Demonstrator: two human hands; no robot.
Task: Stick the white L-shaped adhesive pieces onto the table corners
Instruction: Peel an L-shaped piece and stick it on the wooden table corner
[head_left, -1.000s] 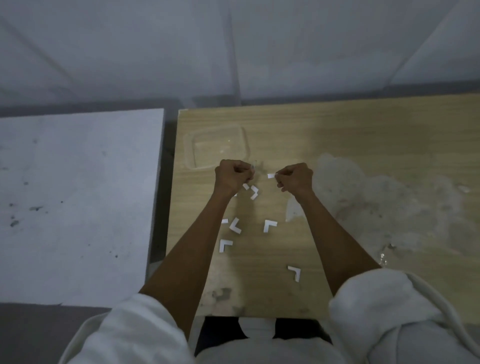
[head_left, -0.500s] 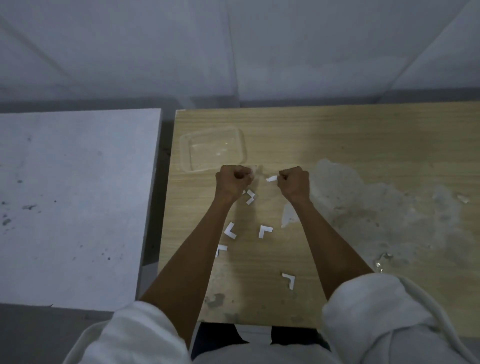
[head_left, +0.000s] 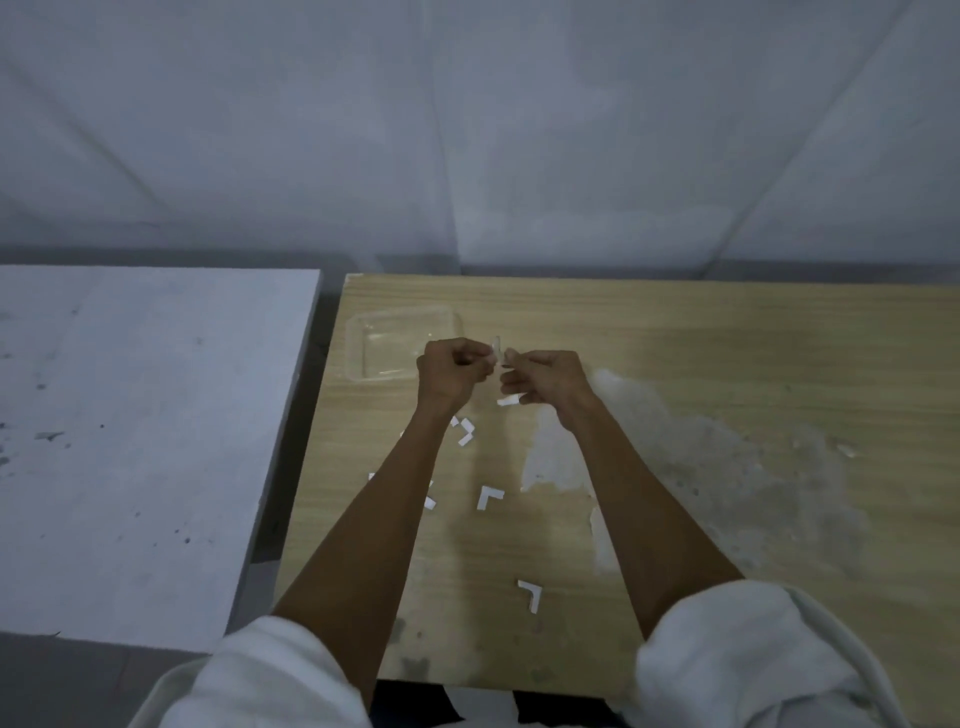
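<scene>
Over the wooden table (head_left: 701, 332), my left hand (head_left: 447, 374) and my right hand (head_left: 545, 376) meet fingertip to fingertip. Together they pinch one small white L-shaped adhesive piece (head_left: 497, 347), of which a thin pale strip sticks up between the fingertips. Another white bit (head_left: 510, 400) shows just under my right hand's lower fingers; I cannot tell whether it is held or lying on the table. Several loose L-shaped pieces lie on the wood nearer me: one (head_left: 466, 432) by my left wrist, one (head_left: 488, 498) between my forearms, one (head_left: 531, 593) near the front edge. Others are half hidden under my left forearm.
A clear plastic tray (head_left: 354, 358) sits at the table's far left corner, just beyond my left hand. A worn, pale patch (head_left: 727, 467) covers the wood to the right. A grey-white table (head_left: 130, 441) stands to the left across a narrow gap.
My hands have come together from a small gap apart, and now both pinch the piece. The view has tilted up slightly.
</scene>
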